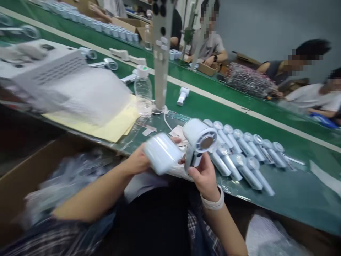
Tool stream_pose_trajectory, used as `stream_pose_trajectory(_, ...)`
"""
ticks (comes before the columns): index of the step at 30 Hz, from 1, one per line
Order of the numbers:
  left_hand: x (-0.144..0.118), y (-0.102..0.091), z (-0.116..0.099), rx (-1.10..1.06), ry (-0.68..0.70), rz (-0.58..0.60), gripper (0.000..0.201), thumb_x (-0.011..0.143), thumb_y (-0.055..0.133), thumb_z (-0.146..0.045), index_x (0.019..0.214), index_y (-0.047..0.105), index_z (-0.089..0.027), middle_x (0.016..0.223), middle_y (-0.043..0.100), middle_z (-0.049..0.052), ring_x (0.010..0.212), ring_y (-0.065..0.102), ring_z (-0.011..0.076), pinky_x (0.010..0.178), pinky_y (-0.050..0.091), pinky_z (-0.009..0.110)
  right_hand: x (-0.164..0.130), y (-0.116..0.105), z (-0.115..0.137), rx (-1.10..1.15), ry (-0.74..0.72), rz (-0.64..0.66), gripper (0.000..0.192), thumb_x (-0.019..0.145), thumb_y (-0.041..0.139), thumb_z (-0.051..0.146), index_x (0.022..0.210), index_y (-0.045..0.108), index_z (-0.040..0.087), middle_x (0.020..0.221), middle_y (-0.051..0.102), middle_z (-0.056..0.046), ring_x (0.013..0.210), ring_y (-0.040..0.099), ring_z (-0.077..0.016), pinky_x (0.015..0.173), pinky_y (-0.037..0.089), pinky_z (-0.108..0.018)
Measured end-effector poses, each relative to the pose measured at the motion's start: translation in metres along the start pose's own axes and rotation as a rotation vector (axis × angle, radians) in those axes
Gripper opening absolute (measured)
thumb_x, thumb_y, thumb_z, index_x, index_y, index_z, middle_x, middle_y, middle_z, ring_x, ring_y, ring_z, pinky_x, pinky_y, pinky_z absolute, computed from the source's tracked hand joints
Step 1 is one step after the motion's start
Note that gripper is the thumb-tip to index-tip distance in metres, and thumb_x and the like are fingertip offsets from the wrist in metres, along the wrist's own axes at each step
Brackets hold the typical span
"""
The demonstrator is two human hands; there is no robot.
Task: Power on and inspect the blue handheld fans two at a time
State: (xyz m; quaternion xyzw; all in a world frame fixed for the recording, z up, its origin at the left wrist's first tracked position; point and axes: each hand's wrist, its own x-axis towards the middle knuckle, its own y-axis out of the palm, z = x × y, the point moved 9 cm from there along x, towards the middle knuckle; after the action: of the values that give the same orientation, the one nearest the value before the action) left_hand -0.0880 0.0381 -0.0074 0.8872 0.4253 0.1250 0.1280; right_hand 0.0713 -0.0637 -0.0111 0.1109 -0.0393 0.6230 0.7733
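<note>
My right hand [206, 176] is closed round the handle of a pale-blue handheld fan [198, 133], held upright with its round grille turned up and to the right. My left hand [142, 158] grips a glossy pale-blue rounded piece [162, 153], smeared by motion, so its exact kind does not show. The two pieces are close together above the bench edge. Just right of the held fan lie several more handheld fans [242, 142] in two slanting rows on the green bench [301, 192].
A clear plastic bottle [143, 90] stands beside a metal post [160, 64]. Yellow sheets [114, 128] and a translucent bag [93, 92] lie left of it. Below left is a carton [23, 170] with plastic bags. Beyond the conveyor belt [226, 106], several people work.
</note>
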Motion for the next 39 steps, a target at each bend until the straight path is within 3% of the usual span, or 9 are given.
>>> stream_pose_trajectory(2,0.003,-0.011,0.019,-0.097,-0.065,-0.108,0.056,0.078,0.089,-0.069,0.103,0.082,-0.020,0.100,0.078,0.009,0.096,0.072,0.0255,0.092,0.061,0.039,0.002,-0.005,-0.002,0.042,0.020,-0.021,0.052,0.079,0.091,0.058,0.110,0.062,0.028,0.094,0.073,-0.004,0.084,0.073,-0.0245,0.082,0.066,-0.044)
stream_pose_trajectory(5,0.004,0.003,0.032,-0.188,-0.087,-0.031,0.067,0.081,0.076,-0.083,0.103,0.079,-0.019,0.096,0.073,0.007,0.082,0.068,0.0200,0.074,0.062,0.032,0.005,-0.013,-0.005,0.047,0.021,-0.056,0.053,0.080,0.089,0.057,0.112,0.058,0.029,0.103,0.071,-0.005,0.085,0.072,-0.0232,0.076,0.065,-0.041)
stream_pose_trajectory(8,-0.001,0.024,0.025,-0.177,-0.057,0.099,0.054,0.075,0.092,-0.060,0.113,0.074,-0.025,0.106,0.071,0.006,0.090,0.069,0.0215,0.076,0.063,0.032,0.004,-0.017,-0.004,0.065,0.007,-0.062,0.051,0.084,0.083,0.062,0.114,0.058,0.029,0.110,0.070,-0.006,0.087,0.072,-0.0233,0.077,0.066,-0.042)
stream_pose_trajectory(12,-0.002,0.037,0.017,-0.138,-0.035,0.119,0.042,0.079,0.093,-0.036,0.110,0.067,-0.025,0.096,0.066,0.002,0.084,0.066,0.0168,0.074,0.060,0.030,-0.001,-0.023,0.002,0.076,-0.036,-0.080,0.049,0.088,0.078,0.065,0.112,0.058,0.028,0.106,0.067,-0.005,0.081,0.069,-0.0212,0.075,0.065,-0.042)
stream_pose_trajectory(16,0.001,0.044,0.020,-0.168,-0.027,0.161,0.051,0.083,0.090,-0.038,0.122,0.060,-0.026,0.097,0.065,0.001,0.078,0.067,0.0158,0.069,0.059,0.029,-0.006,-0.024,0.002,0.096,-0.030,-0.083,0.047,0.087,0.081,0.063,0.110,0.060,0.027,0.103,0.069,-0.004,0.076,0.070,-0.0208,0.071,0.064,-0.041)
stream_pose_trajectory(20,-0.003,0.044,0.022,-0.100,-0.007,0.203,0.049,0.084,0.089,-0.044,0.113,0.056,-0.022,0.091,0.065,0.001,0.076,0.067,0.0147,0.067,0.054,0.026,-0.011,-0.024,-0.004,0.170,0.035,-0.102,0.041,0.087,0.086,0.052,0.109,0.062,0.026,0.097,0.069,-0.001,0.072,0.066,-0.0168,0.067,0.060,-0.033)
stream_pose_trajectory(24,-0.009,0.044,0.020,-0.127,-0.029,0.252,0.055,0.085,0.089,-0.043,0.115,0.049,-0.023,0.107,0.064,0.003,0.081,0.071,0.0149,0.074,0.058,0.030,-0.010,-0.021,-0.018,0.200,0.143,-0.127,0.035,0.088,0.085,0.042,0.113,0.064,0.028,0.099,0.072,0.000,0.076,0.069,-0.0166,0.071,0.062,-0.032)
stream_pose_trajectory(28,-0.011,0.042,0.020,-0.150,-0.042,0.237,0.054,0.086,0.088,-0.044,0.114,0.047,-0.023,0.107,0.064,0.001,0.081,0.072,0.0150,0.079,0.059,0.033,-0.010,-0.017,-0.021,0.196,0.202,-0.145,0.032,0.085,0.085,0.040,0.107,0.067,0.026,0.100,0.073,-0.002,0.076,0.070,-0.0177,0.069,0.062,-0.033)
stream_pose_trajectory(39,-0.010,0.043,0.025,-0.180,-0.084,0.242,0.064,0.075,0.094,-0.042,0.117,0.049,-0.024,0.107,0.065,0.002,0.081,0.072,0.0188,0.082,0.060,0.040,-0.013,-0.016,-0.019,0.163,0.211,-0.135,0.042,0.082,0.086,0.037,0.118,0.066,0.028,0.098,0.075,-0.003,0.073,0.071,-0.0213,0.065,0.063,-0.038)
